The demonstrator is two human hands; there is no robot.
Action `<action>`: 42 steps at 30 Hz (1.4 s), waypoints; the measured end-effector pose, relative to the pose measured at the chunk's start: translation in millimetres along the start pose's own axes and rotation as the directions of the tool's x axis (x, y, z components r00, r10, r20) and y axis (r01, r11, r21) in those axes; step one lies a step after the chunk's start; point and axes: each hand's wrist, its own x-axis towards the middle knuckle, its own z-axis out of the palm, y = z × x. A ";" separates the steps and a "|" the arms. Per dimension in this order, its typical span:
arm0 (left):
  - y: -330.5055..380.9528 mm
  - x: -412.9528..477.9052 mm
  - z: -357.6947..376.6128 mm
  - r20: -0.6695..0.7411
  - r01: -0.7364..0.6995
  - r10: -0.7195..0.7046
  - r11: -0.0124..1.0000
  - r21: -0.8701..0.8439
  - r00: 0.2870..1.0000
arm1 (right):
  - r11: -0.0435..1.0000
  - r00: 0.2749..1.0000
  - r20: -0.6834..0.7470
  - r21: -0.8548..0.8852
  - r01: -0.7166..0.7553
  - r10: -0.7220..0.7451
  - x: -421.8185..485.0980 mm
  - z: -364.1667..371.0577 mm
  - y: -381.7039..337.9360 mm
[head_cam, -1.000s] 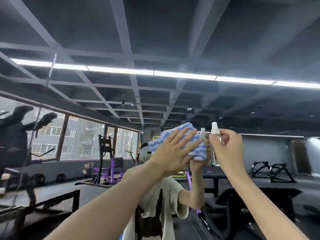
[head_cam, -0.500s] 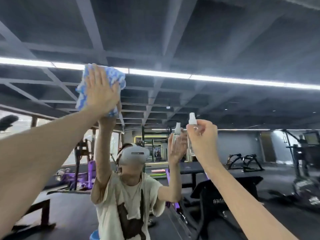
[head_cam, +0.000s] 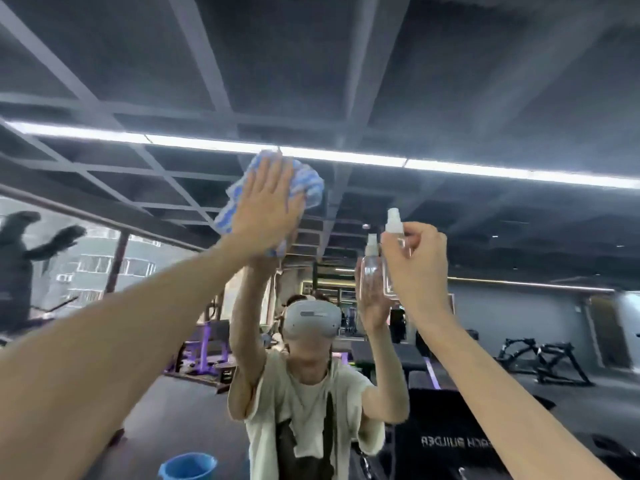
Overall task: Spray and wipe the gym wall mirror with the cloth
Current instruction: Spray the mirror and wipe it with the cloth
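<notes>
Head view, right hand (head_cam: 415, 268) gripping spray bottle (head_cam: 394, 223) upright, long axis vertical

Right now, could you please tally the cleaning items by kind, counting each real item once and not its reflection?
Cloths: 1, blue-and-white cloth under the left hand.
Spray bottles: 1, the spray bottle gripped by the right hand.
Buckets: 1, a blue bucket, seen only reflected.
Total: 3

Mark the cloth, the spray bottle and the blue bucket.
cloth (head_cam: 309, 184): head view, striped right edge.
spray bottle (head_cam: 394, 224): head view, white nozzle.
blue bucket (head_cam: 188, 468): head view, front wall.
</notes>
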 end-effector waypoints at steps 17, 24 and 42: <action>-24.7 74.0 -10.1 -0.223 0.405 -0.412 0.911 -0.080 0.884 | 0.991 0.998 0.035 0.121 -0.048 0.044 13.8 -61.9 20.4; 117.8 38.1 30.4 0.013 -0.465 0.469 0.880 -0.095 0.883 | 0.987 0.998 0.003 0.149 -0.058 0.058 21.6 -70.0 18.9; 69.9 -39.8 32.4 -0.002 -0.507 0.508 0.859 0.074 0.861 | 0.977 0.979 0.198 0.196 -0.082 0.043 0.1 -82.1 21.9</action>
